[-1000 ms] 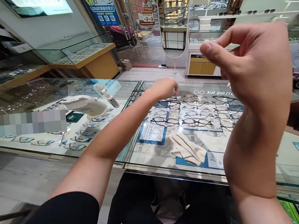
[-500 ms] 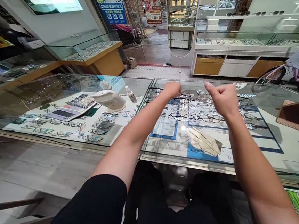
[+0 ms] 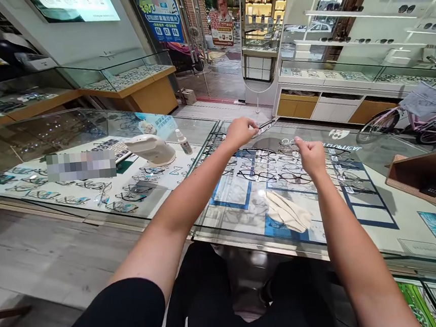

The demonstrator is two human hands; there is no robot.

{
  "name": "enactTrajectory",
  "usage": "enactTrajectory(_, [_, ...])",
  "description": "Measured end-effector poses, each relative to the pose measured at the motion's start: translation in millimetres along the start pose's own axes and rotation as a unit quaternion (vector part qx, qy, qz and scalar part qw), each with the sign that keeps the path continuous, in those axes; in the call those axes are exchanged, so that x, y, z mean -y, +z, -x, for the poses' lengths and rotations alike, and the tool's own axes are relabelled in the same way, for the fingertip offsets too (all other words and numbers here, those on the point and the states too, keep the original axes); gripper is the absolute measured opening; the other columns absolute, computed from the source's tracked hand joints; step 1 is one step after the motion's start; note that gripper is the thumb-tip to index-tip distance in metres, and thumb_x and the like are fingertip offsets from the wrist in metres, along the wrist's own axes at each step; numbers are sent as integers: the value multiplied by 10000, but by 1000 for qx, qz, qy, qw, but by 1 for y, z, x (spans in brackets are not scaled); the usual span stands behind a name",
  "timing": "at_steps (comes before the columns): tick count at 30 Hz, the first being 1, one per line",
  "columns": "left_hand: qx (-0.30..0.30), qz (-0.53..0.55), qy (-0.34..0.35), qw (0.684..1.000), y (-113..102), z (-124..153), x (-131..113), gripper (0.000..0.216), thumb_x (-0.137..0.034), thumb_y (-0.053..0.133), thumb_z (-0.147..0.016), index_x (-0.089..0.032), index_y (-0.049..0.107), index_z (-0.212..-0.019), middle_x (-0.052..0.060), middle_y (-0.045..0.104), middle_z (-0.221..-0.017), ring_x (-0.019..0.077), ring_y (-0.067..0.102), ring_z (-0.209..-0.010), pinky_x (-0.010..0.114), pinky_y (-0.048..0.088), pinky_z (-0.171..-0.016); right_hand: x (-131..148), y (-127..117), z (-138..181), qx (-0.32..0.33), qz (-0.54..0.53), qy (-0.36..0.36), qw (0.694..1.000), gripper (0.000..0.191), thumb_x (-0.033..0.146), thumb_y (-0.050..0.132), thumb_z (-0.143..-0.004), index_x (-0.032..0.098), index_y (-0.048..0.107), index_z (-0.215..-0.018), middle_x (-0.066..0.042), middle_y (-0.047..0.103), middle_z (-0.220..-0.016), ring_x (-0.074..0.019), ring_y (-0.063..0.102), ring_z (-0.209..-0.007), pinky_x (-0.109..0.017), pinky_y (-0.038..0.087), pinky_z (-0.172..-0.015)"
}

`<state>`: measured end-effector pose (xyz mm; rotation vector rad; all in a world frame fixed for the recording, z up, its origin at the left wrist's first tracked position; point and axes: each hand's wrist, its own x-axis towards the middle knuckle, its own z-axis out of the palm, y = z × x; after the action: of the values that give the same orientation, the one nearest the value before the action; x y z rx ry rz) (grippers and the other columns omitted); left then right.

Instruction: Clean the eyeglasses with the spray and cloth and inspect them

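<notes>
My left hand (image 3: 241,130) is stretched out over the glass counter (image 3: 382,210) and pinches a thin pair of glasses (image 3: 266,125) lifted just above the glass. To its right my right hand (image 3: 310,156) hovers over the counter in a loose fist with the thumb up; I cannot make out anything in it. Under the glass lie rows of eyeglass frames (image 3: 280,173) on blue-edged trays. A folded beige cloth (image 3: 288,212) rests on the counter nearer to me, below both hands.
A white rounded device (image 3: 151,150) and a small spray bottle (image 3: 183,141) stand on the counter to the left. A wooden tray (image 3: 427,180) sits at the right. A pink bicycle (image 3: 412,118) and more display cases stand beyond.
My right hand came down from in front of the camera to the counter beside the left hand. The left hand has lifted a pair of glasses slightly off the glass.
</notes>
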<state>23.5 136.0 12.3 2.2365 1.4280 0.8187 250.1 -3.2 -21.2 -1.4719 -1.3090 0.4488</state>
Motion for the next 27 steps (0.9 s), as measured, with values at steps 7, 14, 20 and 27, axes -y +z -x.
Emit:
enactTrajectory(7, [11,470,-17,882,23,80,-33,421,-564,858,-740,-188,783,-912,34,747,-939,161,618,-898,300,471,-871,10,11,6,90,-158,5,983,597,731,721,-829,232,502,-586,47,328,-559,-111,223,-547,-309,165,-537])
enactTrajectory(14, [44,536,-39,842,39,99,-22,493,-602,899,-691,-189,754,-918,38,748,-981,164,635,-949,306,478,-921,24,19,18,149,-187,35,970,469,633,855,-758,202,760,-920,86,332,-535,-97,194,-525,-308,135,-540])
enactTrajectory(20, [46,513,-31,856,40,100,-23,472,-593,900,-704,-185,734,-875,20,725,-908,161,618,-914,315,467,-939,24,20,19,169,-177,51,968,476,636,864,-727,204,706,-848,115,261,-487,-84,142,-504,-311,85,-542])
enactTrajectory(27, [61,503,-8,862,40,102,-25,439,-563,895,-732,-179,707,-832,-5,673,-834,141,572,-843,300,442,-879,15,23,15,188,-195,54,961,308,475,806,-788,235,613,-788,102,327,-515,-94,205,-502,-304,127,-533])
